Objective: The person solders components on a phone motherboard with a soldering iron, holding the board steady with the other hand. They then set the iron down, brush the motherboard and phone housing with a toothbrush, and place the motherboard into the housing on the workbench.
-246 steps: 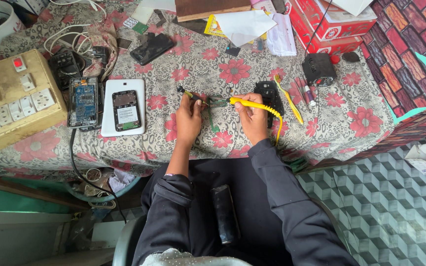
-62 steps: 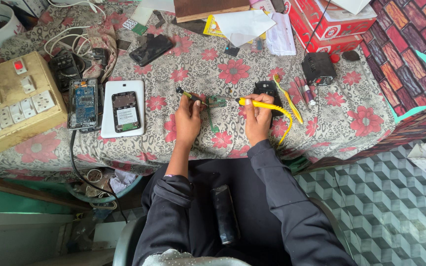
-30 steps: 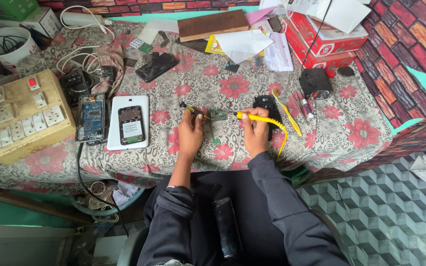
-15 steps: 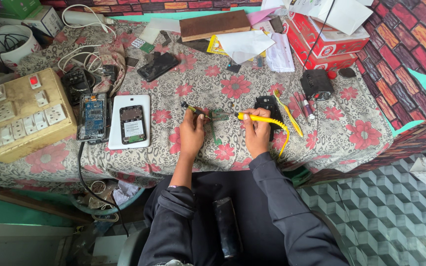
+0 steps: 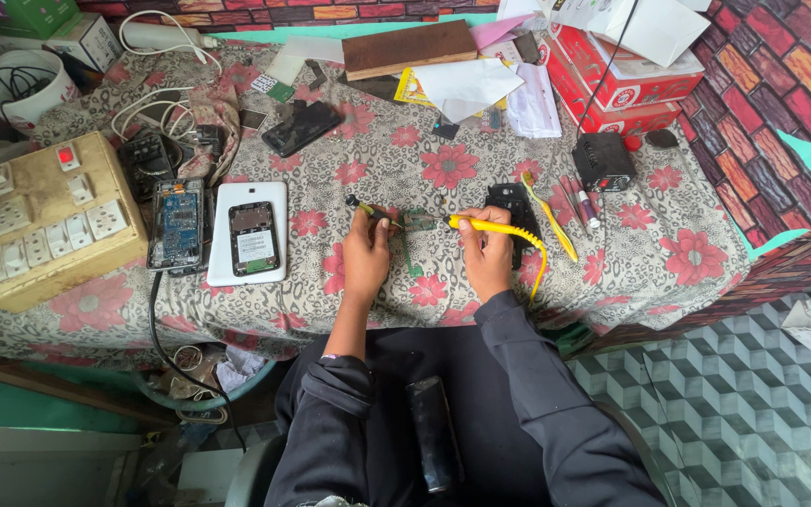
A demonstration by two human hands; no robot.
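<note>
A person's right hand (image 5: 486, 252) closes its grip around a yellow-handled soldering iron (image 5: 492, 226), tip aimed left at a small green circuit board (image 5: 417, 222) lying on the floral-clothed surface (image 5: 668, 244) — between both hands. The left hand (image 5: 366, 249) pinches a thin dark-tipped tool (image 5: 368, 208), just left of the board.

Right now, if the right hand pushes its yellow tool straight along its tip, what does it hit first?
The right hand points the yellow tool leftward; first contact is likely the small green circuit board, with the left hand beyond. Depth unclear.
</note>
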